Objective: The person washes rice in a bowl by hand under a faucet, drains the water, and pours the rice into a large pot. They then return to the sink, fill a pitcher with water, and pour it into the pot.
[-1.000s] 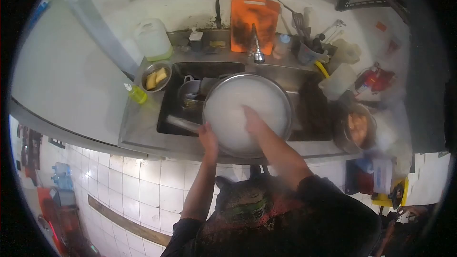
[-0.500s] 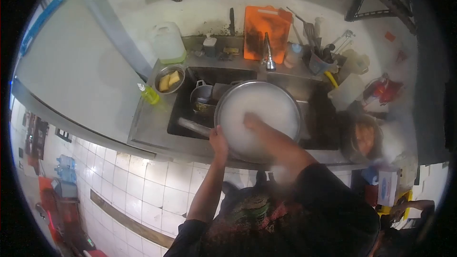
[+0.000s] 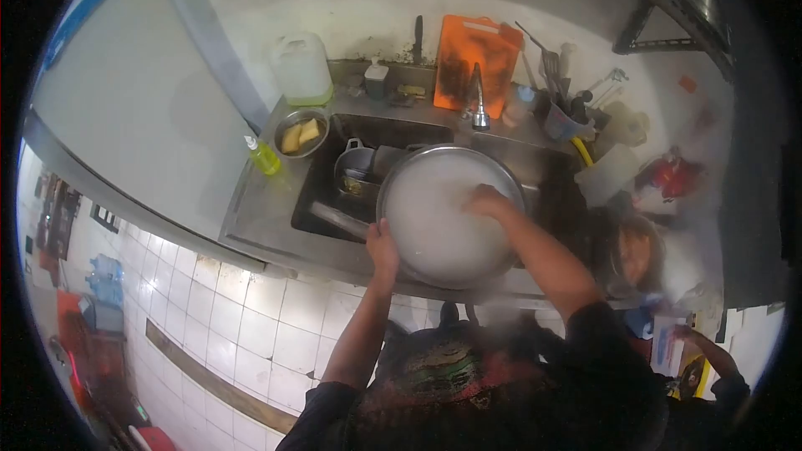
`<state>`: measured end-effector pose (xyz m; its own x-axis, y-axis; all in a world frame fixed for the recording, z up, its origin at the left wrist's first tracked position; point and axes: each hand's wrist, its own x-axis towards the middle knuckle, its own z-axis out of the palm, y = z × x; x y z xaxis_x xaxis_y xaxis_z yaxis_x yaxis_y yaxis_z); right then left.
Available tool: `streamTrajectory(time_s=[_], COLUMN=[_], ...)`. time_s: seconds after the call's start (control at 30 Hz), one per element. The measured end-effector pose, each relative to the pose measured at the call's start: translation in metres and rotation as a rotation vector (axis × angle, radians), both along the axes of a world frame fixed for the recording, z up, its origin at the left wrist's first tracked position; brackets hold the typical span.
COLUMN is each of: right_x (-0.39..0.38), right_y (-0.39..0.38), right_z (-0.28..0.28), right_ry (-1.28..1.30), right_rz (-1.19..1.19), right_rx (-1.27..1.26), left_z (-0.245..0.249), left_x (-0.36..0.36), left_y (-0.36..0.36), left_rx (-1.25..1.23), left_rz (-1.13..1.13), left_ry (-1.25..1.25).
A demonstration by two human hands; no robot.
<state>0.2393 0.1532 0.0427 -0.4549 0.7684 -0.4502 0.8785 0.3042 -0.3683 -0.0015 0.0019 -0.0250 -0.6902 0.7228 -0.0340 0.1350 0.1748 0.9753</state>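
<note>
A large round metal pan [image 3: 440, 238] with cloudy white, sudsy-looking contents rests over the sink. My left hand [image 3: 382, 246] grips its left rim, thumb up at the edge. Over the right part of the pan, my right hand [image 3: 488, 200] is closed with its fingers pointing down at the white surface; I cannot tell what is in it. A grey metal handle [image 3: 338, 219] sticks out leftward, close by my left hand. Behind the pan stands the faucet [image 3: 479, 108], and smaller pots [image 3: 357, 160] lie in the left basin.
Along the left counter are a bowl [image 3: 302, 134] with yellow blocks, a yellow-green bottle [image 3: 264, 156] and a large jug [image 3: 302, 71]. An orange cutting board [image 3: 468, 58] leans at the back beside a utensil holder [image 3: 566, 121]. Another person's arm [image 3: 710, 351] shows at lower right.
My right hand has moved from the middle of the pan toward its right side. My left hand keeps its hold on the rim. The view has tilted slightly.
</note>
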Motion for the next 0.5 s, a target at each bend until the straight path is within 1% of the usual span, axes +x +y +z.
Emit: streamTrajectory(time_s=[0.03, 0.07, 0.17, 0.27, 0.3, 0.37, 0.43, 0.47, 0.5], right_x=[0.024, 0.042, 0.066, 0.077, 0.076, 0.062, 0.042, 0.031, 0.021], right_y=[0.022, 0.033, 0.015, -0.014, -0.024, -0.049, -0.077, -0.088, -0.095], right_z=[-0.052, -0.083, -0.100, -0.119, -0.126, -0.104, -0.055, -0.035, -0.022], right_ry=[-0.075, -0.150, 0.073, 0.297, 0.396, 0.573, 0.756, 0.810, 0.822], right_rz=[-0.023, -0.047, -0.339, -0.623, -0.656, -0.745, -0.839, -0.862, -0.867], right_rx=[0.013, 0.025, -0.230, -0.485, -0.508, -0.575, -0.644, -0.658, -0.647], left_z=[0.002, 0.003, -0.001, 0.004, 0.001, -0.010, 0.006, 0.013, 0.006], left_x=[-0.001, -0.001, -0.003, 0.002, 0.002, 0.002, 0.006, 0.007, 0.006], left_y=[0.000, 0.000, 0.001, 0.001, 0.002, 0.004, -0.001, -0.001, 0.001], left_rx=[0.008, 0.016, 0.002, 0.049, 0.058, 0.073, 0.046, 0.034, 0.036], left_rz=[-0.021, -0.044, -0.038, 0.014, 0.028, 0.055, 0.046, 0.043, 0.018], left_ry=[-0.037, -0.074, -0.005, -0.002, 0.001, 0.005, -0.006, -0.011, -0.047])
